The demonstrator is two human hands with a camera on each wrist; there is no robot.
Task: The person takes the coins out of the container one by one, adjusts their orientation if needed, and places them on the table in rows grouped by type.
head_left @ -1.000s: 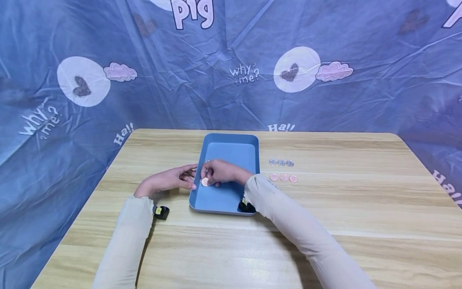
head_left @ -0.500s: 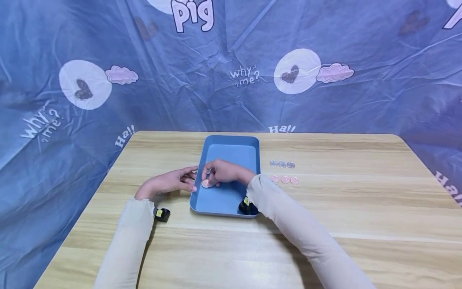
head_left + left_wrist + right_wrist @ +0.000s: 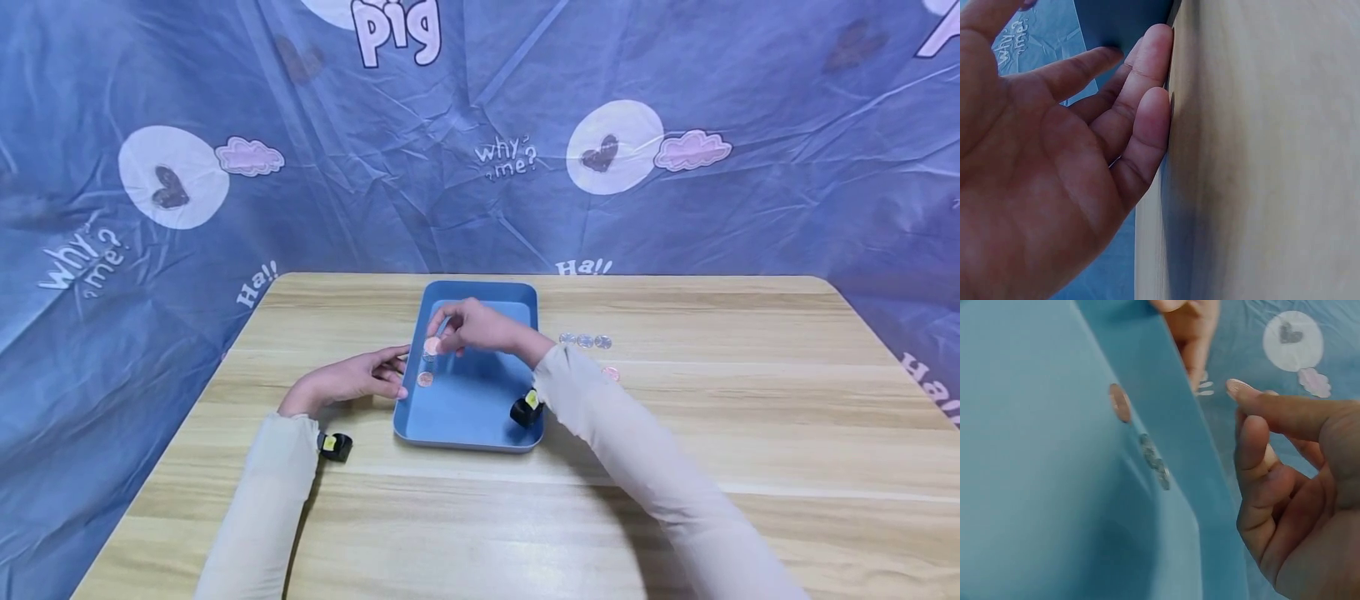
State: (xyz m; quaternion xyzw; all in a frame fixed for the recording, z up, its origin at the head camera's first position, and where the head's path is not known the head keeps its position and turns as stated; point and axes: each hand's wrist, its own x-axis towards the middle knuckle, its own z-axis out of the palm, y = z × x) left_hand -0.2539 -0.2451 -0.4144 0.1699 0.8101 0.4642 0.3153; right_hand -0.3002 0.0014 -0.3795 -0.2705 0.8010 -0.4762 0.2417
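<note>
1. Right now a small round copper-coloured coin sits at the fingertips of the right hand, over the left part of the shallow blue rectangular plastic tray; the head view suggests a pinch, but the wrist view shows only curled fingers, so the hold cannot be told for certain.
2. Just below that coin, toward the person, a silver coin and a second copper coin lie on the tray floor against its left wall, in a line along the tray's long axis.
3. Both lying coins are down and to the left of the right hand's fingers.
4. The left hand rests on the wooden tabletop, its straight fingers touching the tray's left wall; it is nearer the lying coins, but outside the wall.
5. A row of silver coins lies right of the tray.
</note>
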